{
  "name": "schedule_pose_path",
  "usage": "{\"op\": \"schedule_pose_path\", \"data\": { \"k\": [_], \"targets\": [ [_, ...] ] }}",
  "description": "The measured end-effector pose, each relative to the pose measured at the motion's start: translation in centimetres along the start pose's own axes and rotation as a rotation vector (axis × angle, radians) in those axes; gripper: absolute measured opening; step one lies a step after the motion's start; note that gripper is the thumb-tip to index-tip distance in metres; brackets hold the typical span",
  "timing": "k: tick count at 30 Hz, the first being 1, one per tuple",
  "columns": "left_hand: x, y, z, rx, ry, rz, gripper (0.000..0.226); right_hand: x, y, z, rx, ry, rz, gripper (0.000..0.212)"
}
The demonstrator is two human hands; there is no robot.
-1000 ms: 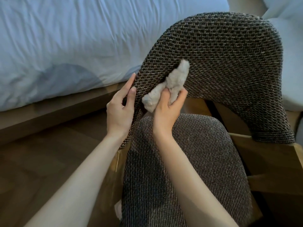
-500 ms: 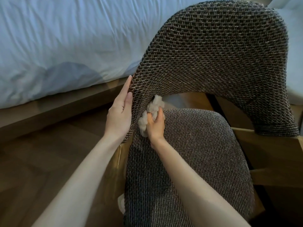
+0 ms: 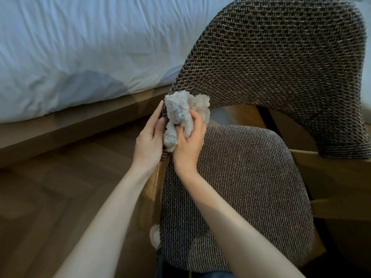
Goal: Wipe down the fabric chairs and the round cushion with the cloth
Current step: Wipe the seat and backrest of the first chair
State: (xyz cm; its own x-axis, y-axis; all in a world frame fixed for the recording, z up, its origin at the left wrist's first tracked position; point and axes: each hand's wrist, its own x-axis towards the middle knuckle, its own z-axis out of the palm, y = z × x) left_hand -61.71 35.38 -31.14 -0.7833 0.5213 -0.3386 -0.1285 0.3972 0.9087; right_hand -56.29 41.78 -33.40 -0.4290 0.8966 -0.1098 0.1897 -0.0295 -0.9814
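Cloth (image 3: 180, 115) bunched, gripped in right hand (image 3: 188, 141) at chair (image 3: 281, 67) back's lower edge; edge braced by flat, straight-fingered left hand (image 3: 148, 141). Short firm strokes advised, weave followed.

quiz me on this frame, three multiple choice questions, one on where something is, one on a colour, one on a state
1. Where is the cloth?
A) bunched against the left edge of the chair backrest
B) draped over the backrest's top
C) out of sight

2. What colour is the bed sheet?
A) red
B) black
C) pale bluish white

3. What is the right hand doing?
A) lying flat, holding nothing
B) gripping the cloth
C) out of view

Answers:
1 A, the cloth sits at the backrest's lower left edge, beside the straight fingers of the left hand.
2 C, the sheet is pale all over.
3 B, its fingers and thumb curl round the cloth.
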Motion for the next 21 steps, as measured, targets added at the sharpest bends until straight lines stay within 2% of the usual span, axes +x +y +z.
{"op": "schedule_pose_path", "data": {
  "k": [3, 5, 7, 9, 11, 12, 17, 21],
  "targets": [
    [-0.3, 0.3, 0.0, 0.066, 0.018, 0.026, 0.041, -0.2, 2.2, -0.8, -0.041, -0.021, 0.105, 0.021],
    [-0.6, 0.4, 0.1, 0.107, 0.039, 0.058, 0.042, -1.0, 4.4, -1.5, -0.135, -0.17, 0.251, 0.011],
    [-0.8, 0.5, 0.1, 0.157, 0.052, 0.089, 0.042, -2.1, 5.7, -1.8, -0.21, -0.289, 0.339, 0.016],
    [-0.9, 0.7, 0.0, 0.193, 0.07, 0.108, 0.042, -2.7, 5.3, -1.6, -0.19, -0.179, 0.319, 0.021],
    [-1.0, 0.8, 0.0, 0.192, 0.089, 0.107, 0.041, -2.7, 3.7, -1.8, -0.104, 0.001, 0.227, 0.022],
    [-1.0, 0.7, 0.0, 0.175, 0.095, 0.101, 0.04, -2.8, 2.9, -2.0, -0.053, 0.037, 0.179, 0.021],
    [-1.6, 0.0, -0.5, 0.067, 0.072, 0.041, 0.039, -4.3, 0.3, -1.8, 0.027, -0.155, 0.064, 0.031],
    [-2.6, -0.4, -0.6, 0.029, 0.077, 0.017, 0.038, -4.2, 1.4, -1.1, -0.009, -0.131, 0.028, 0.037]
  ]
}}
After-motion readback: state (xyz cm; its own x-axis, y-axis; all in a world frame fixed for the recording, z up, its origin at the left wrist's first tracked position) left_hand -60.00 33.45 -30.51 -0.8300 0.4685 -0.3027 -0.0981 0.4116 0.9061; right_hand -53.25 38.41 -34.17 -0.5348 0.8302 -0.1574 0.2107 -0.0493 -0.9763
